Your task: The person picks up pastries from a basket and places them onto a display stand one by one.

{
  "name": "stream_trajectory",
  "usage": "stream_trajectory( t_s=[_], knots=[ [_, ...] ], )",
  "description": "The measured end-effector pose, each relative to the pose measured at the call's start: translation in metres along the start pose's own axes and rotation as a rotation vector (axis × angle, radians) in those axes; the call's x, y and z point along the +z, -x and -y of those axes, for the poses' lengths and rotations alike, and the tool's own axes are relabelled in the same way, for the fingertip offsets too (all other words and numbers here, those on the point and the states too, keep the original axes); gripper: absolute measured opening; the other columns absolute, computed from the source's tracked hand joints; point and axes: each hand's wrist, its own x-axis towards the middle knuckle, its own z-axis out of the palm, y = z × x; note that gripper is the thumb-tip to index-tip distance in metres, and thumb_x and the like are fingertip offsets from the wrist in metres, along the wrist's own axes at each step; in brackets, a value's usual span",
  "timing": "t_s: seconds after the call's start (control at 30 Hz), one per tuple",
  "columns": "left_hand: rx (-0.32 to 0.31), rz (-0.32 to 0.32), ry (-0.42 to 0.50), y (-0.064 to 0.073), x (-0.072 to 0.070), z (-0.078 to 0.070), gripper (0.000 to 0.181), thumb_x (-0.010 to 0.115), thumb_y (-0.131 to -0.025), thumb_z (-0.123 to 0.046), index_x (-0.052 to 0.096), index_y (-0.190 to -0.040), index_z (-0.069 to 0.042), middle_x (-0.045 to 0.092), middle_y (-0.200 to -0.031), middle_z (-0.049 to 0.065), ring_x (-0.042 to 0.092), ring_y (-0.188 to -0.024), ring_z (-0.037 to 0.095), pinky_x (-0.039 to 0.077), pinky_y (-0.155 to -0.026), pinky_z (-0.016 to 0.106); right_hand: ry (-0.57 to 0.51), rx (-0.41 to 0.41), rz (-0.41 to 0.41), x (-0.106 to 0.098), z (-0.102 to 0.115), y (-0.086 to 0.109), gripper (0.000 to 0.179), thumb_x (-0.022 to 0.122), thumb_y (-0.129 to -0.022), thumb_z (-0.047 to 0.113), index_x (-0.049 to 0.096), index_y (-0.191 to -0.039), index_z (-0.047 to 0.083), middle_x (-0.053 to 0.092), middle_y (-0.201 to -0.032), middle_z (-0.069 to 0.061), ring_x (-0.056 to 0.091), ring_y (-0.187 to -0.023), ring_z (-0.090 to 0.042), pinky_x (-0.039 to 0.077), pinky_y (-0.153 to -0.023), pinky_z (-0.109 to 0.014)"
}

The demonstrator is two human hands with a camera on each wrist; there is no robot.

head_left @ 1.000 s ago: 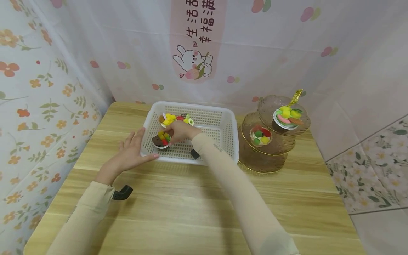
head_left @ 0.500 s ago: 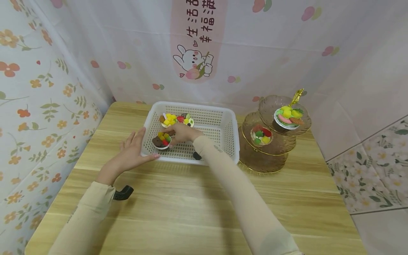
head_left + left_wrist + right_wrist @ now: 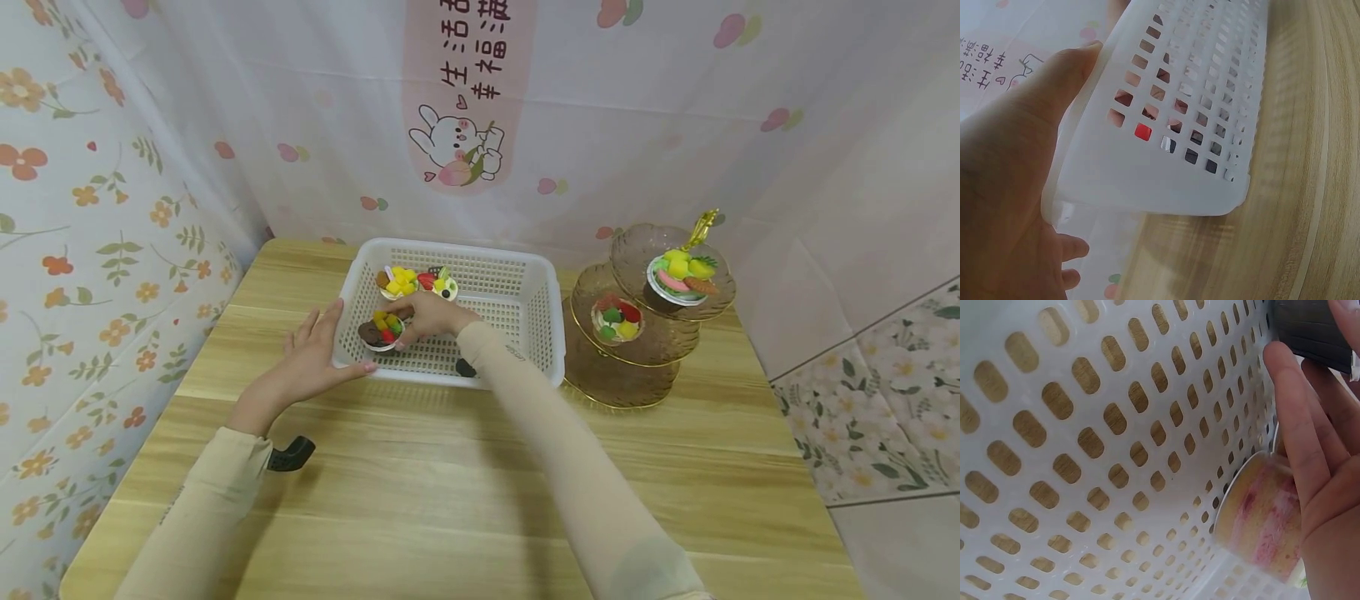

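Observation:
A white perforated plastic basket (image 3: 517,382) stands on the wooden table. My left hand (image 3: 303,362) rests spread at its front left corner, the thumb lying straight along the rim; in the left wrist view the basket wall (image 3: 1116,172) is close by. My right hand (image 3: 435,317) reaches inside and pinches a toy cupcake (image 3: 373,335) with chocolate, orange, green and red pieces on top. Its dark cup (image 3: 1310,334) shows between thumb and fingers in the right wrist view. Behind it sit a yellow-cube-topped dessert cup (image 3: 402,280) and a strawberry-and-kiwi-topped one (image 3: 444,287).
To the basket's right stands a tiered cake stand (image 3: 652,354) with gold rims and a gold handle. A fruit-topped cupcake (image 3: 678,279) is on its top tier, a fruit tart (image 3: 617,321) on the middle one. A printed curtain (image 3: 322,108) hangs behind.
Almost nothing moves. The right hand stays at the chocolate cupcake, which shifts only very slightly in view. The left hand keeps its place on the basket corner.

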Motion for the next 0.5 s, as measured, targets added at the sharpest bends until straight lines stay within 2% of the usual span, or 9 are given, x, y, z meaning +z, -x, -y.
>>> stream_trajectory(
  t_s=[0.2, 0.3, 0.4, 0.5],
  knots=[
    [-0.002, -0.004, -0.003, 0.000, 0.000, -0.001, 0.120, 0.065, -0.083, -0.066, -0.010, -0.159, -0.012, 0.008, -0.165, 0.026, -0.009, -0.152, 0.048, -0.003, -0.110, 0.080, -0.056, -0.015, -0.017, -0.002, 0.000, 0.003, 0.069, 0.084, -0.079, 0.019, 0.056, -0.141, 0.026, 0.057, -0.145, -0.004, 0.054, -0.132, -0.019, 0.059, -0.084, -0.032],
    [-0.003, -0.005, -0.007, 0.000, 0.000, -0.003, 0.120, 0.065, -0.083, -0.066, -0.010, -0.159, -0.012, 0.008, -0.165, 0.026, -0.008, -0.152, 0.049, -0.003, -0.110, 0.080, -0.099, -0.030, -0.026, -0.004, 0.000, 0.006, 0.069, 0.084, -0.079, 0.019, 0.056, -0.142, 0.025, 0.059, -0.143, -0.006, 0.065, -0.117, -0.022, 0.060, -0.083, -0.036],
    [-0.005, -0.002, -0.004, 0.000, -0.001, -0.003, 0.120, 0.066, -0.083, -0.066, -0.010, -0.159, -0.012, 0.008, -0.165, 0.026, -0.008, -0.152, 0.049, -0.003, -0.110, 0.080, -0.084, -0.053, -0.050, -0.009, 0.001, 0.011, 0.068, 0.083, -0.080, 0.024, 0.055, -0.142, 0.021, 0.064, -0.136, -0.007, 0.071, -0.100, -0.022, 0.060, -0.084, -0.037],
    [-0.007, -0.002, 0.000, 0.001, -0.001, -0.002, 0.121, 0.066, -0.083, -0.067, -0.011, -0.159, -0.012, 0.008, -0.165, 0.026, -0.008, -0.152, 0.049, -0.003, -0.110, 0.080, -0.070, -0.073, -0.089, -0.016, 0.002, 0.016, 0.070, 0.083, -0.081, 0.030, 0.054, -0.142, 0.015, 0.066, -0.128, -0.007, 0.069, -0.089, -0.020, 0.060, -0.083, -0.040]
  ],
)
